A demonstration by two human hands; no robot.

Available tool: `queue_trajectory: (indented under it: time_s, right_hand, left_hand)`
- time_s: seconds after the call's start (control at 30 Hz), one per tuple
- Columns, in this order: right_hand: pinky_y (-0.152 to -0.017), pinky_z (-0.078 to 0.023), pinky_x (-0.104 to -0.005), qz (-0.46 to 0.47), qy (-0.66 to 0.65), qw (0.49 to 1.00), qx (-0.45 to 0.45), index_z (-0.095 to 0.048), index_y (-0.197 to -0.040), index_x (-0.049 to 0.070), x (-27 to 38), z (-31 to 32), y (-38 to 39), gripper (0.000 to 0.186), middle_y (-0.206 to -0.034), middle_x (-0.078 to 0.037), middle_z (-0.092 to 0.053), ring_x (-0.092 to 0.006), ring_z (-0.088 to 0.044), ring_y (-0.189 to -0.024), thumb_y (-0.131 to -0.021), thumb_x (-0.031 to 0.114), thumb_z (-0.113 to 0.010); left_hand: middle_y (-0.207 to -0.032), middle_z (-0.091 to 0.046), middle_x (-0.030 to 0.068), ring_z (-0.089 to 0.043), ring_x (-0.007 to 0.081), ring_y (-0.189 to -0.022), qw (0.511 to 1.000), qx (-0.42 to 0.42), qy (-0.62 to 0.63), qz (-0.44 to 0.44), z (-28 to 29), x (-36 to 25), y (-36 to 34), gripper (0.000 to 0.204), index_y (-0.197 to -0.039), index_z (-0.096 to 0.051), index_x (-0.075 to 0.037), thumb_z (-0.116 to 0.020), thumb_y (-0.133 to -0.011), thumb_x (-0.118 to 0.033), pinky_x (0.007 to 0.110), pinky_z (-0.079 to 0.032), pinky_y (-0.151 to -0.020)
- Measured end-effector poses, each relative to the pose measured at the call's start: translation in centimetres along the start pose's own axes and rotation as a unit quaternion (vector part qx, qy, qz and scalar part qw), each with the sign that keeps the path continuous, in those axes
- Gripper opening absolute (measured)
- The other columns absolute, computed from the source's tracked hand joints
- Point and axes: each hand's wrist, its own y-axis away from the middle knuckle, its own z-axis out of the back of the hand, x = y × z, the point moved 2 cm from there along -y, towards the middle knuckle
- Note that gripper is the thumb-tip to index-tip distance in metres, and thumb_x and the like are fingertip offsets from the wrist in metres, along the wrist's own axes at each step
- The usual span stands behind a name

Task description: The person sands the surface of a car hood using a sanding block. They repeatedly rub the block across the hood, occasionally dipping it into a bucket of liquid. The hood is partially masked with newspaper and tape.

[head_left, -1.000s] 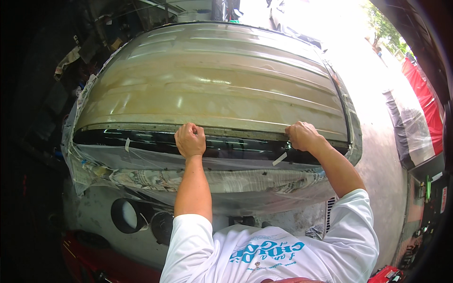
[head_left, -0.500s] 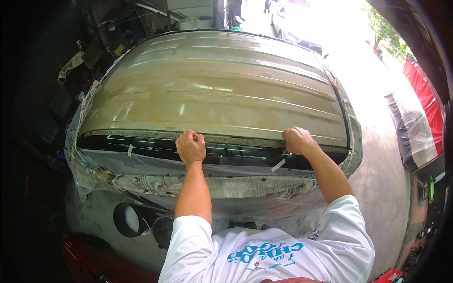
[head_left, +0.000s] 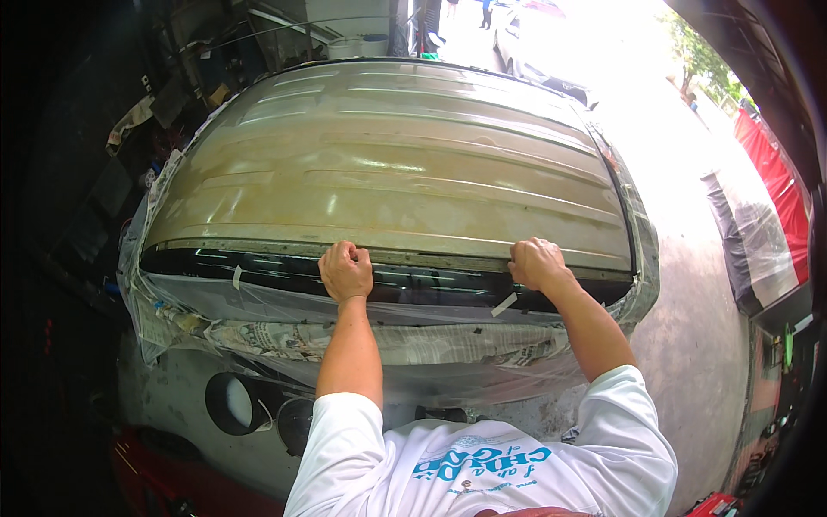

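Note:
My left hand rests with curled fingers on the narrow grimy strip along the near edge of a vehicle's ribbed, patchy beige-grey roof. My right hand is closed on the same edge, farther right; whatever its fingers hold is hidden, as is anything in the left. Below both runs a glossy black band, with a piece of pale tape left of my left hand and another under my right.
Plastic and newspaper masking skirts the vehicle. A dark bucket stands below left. Red-and-white covering lines the right, dark clutter the left. A car and a distant person show at the bright opening.
My right hand has slid a little leftward along the edge. The roof and both hands sit somewhat lower in the picture, as the view has shifted.

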Motion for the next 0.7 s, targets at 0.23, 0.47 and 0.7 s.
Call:
queue_trajectory:
  time_s: [0.23,0.47,0.7]
  right_hand:
    - [-0.089,-0.058,-0.0483,-0.005,0.005,1.0,-0.005,-0.079,-0.095,0.007,-0.1,-0.09,0.12,0.024,-0.096,-0.021,-0.076,-0.0398,-0.074,-0.099,-0.089,0.029,-0.071]
    - [-0.089,-0.059,-0.049,-0.007,-0.007,1.0,-0.023,-0.078,-0.092,0.005,0.4,0.16,0.53,0.027,-0.094,-0.023,-0.076,-0.0404,-0.074,-0.097,-0.09,0.031,-0.071]
    - [-0.087,-0.059,-0.0489,-0.021,-0.017,0.999,-0.025,-0.078,-0.091,0.004,0.11,0.1,0.19,0.029,-0.094,-0.024,-0.076,-0.0408,-0.075,-0.096,-0.091,0.032,-0.071]
  left_hand:
    - [-0.079,-0.063,0.0042,-0.062,0.0293,-0.081,1.0,0.024,0.012,0.01,0.17,-0.3,-0.02,0.023,-0.079,-0.06,-0.01,-0.066,-0.095,-0.025,0.044,-0.048,-0.087]
    - [-0.082,-0.064,0.0055,-0.062,0.0288,-0.086,0.999,0.028,-0.023,0.0,-0.16,0.26,0.18,0.039,-0.081,-0.063,-0.009,-0.052,-0.108,-0.034,0.044,-0.048,-0.09]
    - [-0.08,-0.065,0.0042,-0.063,0.0284,-0.085,0.998,0.036,-0.052,-0.014,-0.28,0.13,-0.01,0.027,-0.079,-0.064,-0.01,-0.062,-0.1,-0.026,0.043,-0.048,-0.089]
